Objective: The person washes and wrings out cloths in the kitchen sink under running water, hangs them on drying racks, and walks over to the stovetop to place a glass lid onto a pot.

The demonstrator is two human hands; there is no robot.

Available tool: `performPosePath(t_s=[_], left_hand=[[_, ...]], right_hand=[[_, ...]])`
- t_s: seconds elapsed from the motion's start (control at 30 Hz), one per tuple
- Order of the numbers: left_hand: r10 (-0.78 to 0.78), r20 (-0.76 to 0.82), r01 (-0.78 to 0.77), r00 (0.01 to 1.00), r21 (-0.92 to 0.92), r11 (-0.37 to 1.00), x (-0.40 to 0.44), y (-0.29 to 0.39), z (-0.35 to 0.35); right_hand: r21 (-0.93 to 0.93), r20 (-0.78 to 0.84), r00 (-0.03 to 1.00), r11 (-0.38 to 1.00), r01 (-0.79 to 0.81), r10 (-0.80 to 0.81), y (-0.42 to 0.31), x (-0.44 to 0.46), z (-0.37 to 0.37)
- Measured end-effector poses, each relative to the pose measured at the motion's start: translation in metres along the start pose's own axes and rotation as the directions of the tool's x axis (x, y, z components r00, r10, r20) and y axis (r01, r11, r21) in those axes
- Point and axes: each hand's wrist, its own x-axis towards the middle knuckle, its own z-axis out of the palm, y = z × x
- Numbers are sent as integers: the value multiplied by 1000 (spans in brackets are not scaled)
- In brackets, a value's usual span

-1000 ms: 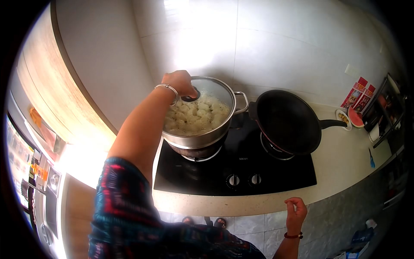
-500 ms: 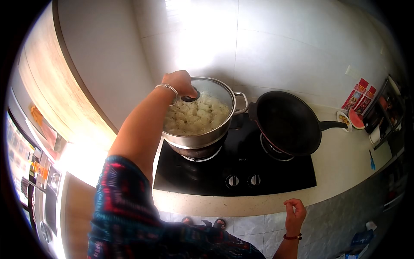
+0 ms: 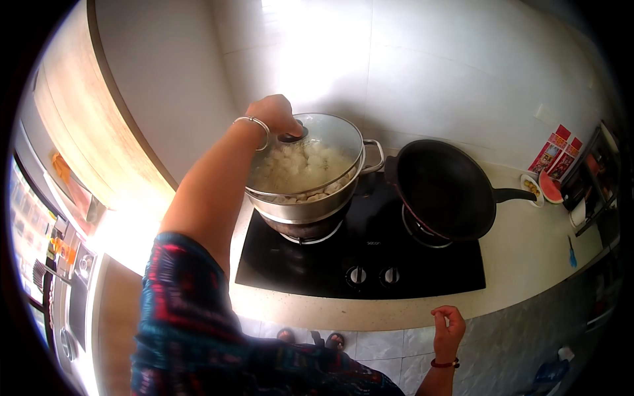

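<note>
My left hand [image 3: 274,113] is closed around the dark knob [image 3: 292,134] of a glass pot lid [image 3: 333,135]. The lid is raised slightly off a steel steamer pot [image 3: 297,212] on the left burner, and a gap shows along the front. Pale, lumpy pieces of food [image 3: 307,162] fill the pot, seen partly through the misty glass. Low at the right, in front of the counter edge, my right hand [image 3: 449,330] hangs with its fingers curled in and nothing visible in them.
A black wok [image 3: 446,188] rests on the right burner, its handle pointing right. The black gas hob [image 3: 317,270] has two knobs. On the right of the counter [image 3: 522,257] are a small dish [image 3: 531,188], a watermelon slice [image 3: 549,188] and a blue-handled tool [image 3: 572,254].
My left hand has lifted the lid a little, so a gap with food now shows at the front rim. My right hand stays curled in nearly the same place.
</note>
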Motion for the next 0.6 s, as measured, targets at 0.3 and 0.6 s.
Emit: performPosePath(t_s=[0.3,0.6], left_hand=[[17,-117,-27,993,-82,996,-31,-20,-33],[50,1,-48,999,-196,979,-166,-59,-65]], right_hand=[[58,114,991,996,64,-70,3,7,21],[37,225,971,996,78,-85,-28,-28,61]])
